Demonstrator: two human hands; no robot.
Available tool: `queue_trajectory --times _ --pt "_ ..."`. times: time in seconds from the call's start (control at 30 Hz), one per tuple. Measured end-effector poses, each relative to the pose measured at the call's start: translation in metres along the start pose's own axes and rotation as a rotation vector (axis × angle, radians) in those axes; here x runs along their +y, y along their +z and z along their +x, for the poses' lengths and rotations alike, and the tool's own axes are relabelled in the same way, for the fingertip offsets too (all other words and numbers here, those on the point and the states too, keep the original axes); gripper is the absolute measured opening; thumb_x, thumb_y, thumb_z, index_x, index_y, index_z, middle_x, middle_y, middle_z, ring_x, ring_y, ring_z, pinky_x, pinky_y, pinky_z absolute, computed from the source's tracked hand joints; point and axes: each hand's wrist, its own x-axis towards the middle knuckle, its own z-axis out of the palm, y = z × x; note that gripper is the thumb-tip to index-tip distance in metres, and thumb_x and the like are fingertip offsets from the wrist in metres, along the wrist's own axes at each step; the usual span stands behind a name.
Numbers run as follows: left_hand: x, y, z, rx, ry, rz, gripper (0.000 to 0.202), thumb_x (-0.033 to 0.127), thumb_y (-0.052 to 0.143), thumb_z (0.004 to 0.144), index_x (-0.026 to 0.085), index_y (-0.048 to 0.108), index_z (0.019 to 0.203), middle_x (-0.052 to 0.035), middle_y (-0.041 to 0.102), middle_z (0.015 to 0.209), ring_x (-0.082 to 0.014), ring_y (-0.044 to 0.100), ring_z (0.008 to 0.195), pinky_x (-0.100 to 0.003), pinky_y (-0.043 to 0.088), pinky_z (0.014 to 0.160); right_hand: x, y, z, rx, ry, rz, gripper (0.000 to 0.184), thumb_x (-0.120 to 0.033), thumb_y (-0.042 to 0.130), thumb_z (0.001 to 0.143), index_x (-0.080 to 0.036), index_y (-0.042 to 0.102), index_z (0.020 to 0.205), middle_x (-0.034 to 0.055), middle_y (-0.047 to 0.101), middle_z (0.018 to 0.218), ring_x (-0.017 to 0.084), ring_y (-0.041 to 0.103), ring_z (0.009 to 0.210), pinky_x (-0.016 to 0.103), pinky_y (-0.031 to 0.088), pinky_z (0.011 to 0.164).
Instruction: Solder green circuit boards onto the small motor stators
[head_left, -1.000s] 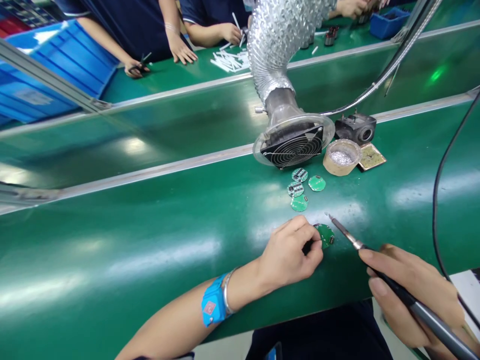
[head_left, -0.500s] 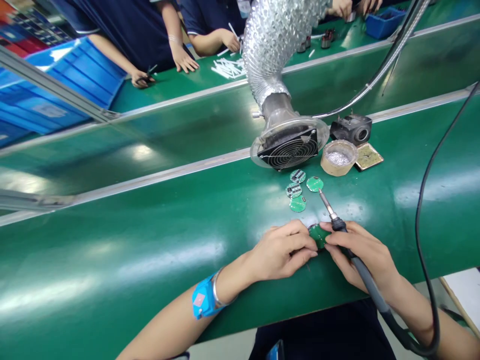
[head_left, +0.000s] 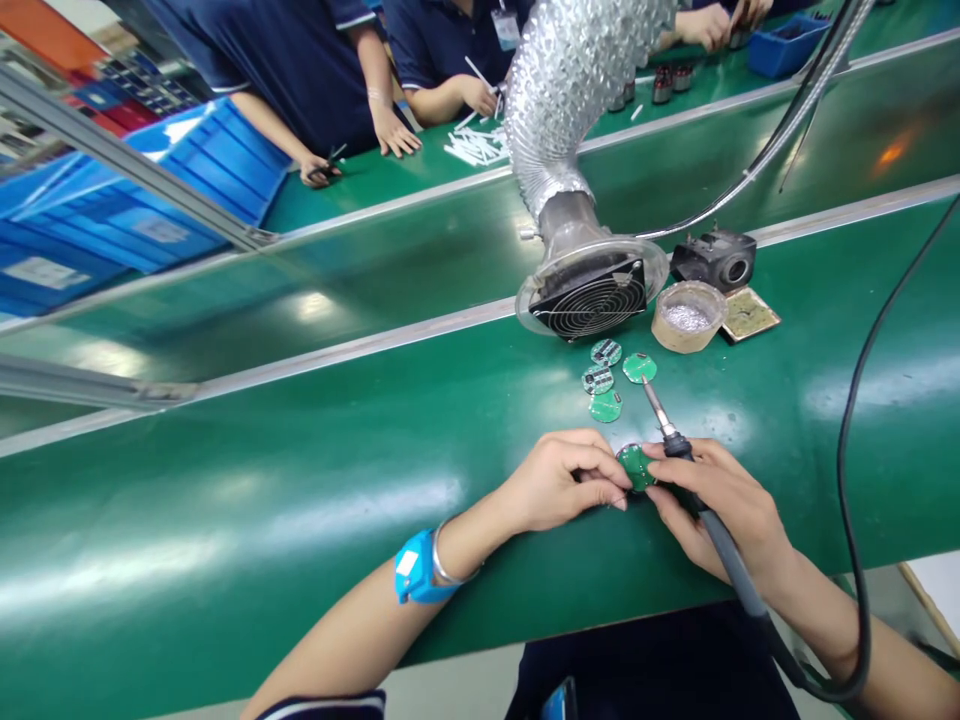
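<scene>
A small round green circuit board is held between my two hands just above the green bench. My left hand is closed, with thumb and fingertips at the board's left edge. My right hand is closed around a soldering iron, and its thumb and fingertips also touch the board's right side. The iron's metal tip points up and away, near a loose round board lying on the bench. Several more round boards lie beside that one, some showing black components. My fingers partly cover the held board's edges.
A fume extractor fan on a silver duct hangs beyond the boards. Right of it are a round tub of metallic shavings, a sponge tray and a black iron holder. The iron's cable loops at right. Co-workers sit opposite.
The view has shifted slightly, so the background sits farther right. My left fingers have drawn together and a little lower at the board's edge. My right hand keeps its hold on the iron.
</scene>
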Motion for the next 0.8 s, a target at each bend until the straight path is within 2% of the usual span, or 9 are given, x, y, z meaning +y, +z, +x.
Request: queue_trajectory --times 0.1,0.2,0.43,0.53,0.67,0.8 --pt "0.004 -0.005 0.006 -0.115 -0.152 -0.153 0.008 0.023 0.072 0.082 0.015 0.074 0.081 -0.0034 0.065 0.079 -0.0092 0.063 0.060 -0.020 0.053 0.057 -0.005 -0.001 0.003 0.024 0.026 0.073 0.037 -0.002 0.061 0.080 -0.020 0.059 0.112 0.0091 0.073 0.104 0.022 0.069 0.096 0.040 0.058 0.082" --pt "0.007 -0.008 0.010 -0.161 -0.195 -0.209 0.008 0.021 0.070 0.082 0.013 0.072 0.081 -0.0027 0.062 0.079 -0.0076 0.060 0.055 -0.018 0.051 0.052 -0.012 0.001 0.008 0.075 0.014 0.125 0.042 0.000 0.061 0.078 -0.021 0.059 0.114 0.0081 0.073 0.102 0.021 0.069 0.092 0.040 0.058 0.080" --pt "0.013 -0.003 0.013 -0.099 -0.151 -0.087 0.003 0.014 0.067 0.077 0.012 0.068 0.076 -0.0008 0.057 0.073 -0.0068 0.053 0.057 -0.016 0.045 0.050 -0.013 0.005 0.012 0.091 -0.026 0.049 0.035 0.003 0.062 0.078 -0.018 0.061 0.107 0.0023 0.070 0.077 0.014 0.061 0.063 0.034 0.054 0.071" --pt "0.012 0.001 0.012 -0.067 -0.139 -0.101 0.004 0.013 0.065 0.076 0.013 0.066 0.073 -0.0006 0.056 0.073 -0.0070 0.053 0.059 -0.015 0.045 0.050 -0.012 0.007 0.009 0.084 -0.042 -0.041 0.029 0.001 0.059 0.080 -0.019 0.062 0.102 0.0005 0.065 0.072 0.014 0.058 0.062 0.034 0.053 0.070" --pt "0.008 0.010 0.009 0.001 -0.166 -0.185 0.007 0.016 0.065 0.078 0.012 0.065 0.073 -0.0004 0.055 0.074 -0.0052 0.051 0.054 -0.015 0.044 0.047 -0.014 0.014 0.000 0.145 -0.017 -0.144 0.024 0.000 0.059 0.081 -0.020 0.062 0.095 0.0018 0.066 0.073 0.016 0.061 0.067 0.034 0.051 0.068" --pt "0.009 0.018 0.006 0.080 -0.118 -0.091 0.006 0.013 0.063 0.076 0.013 0.065 0.070 0.0003 0.055 0.071 -0.0042 0.048 0.050 -0.014 0.042 0.045 -0.015 0.010 -0.011 0.136 0.015 -0.126 0.030 0.002 0.061 0.081 -0.020 0.064 0.101 0.0031 0.071 0.084 0.016 0.065 0.071 0.035 0.054 0.074"
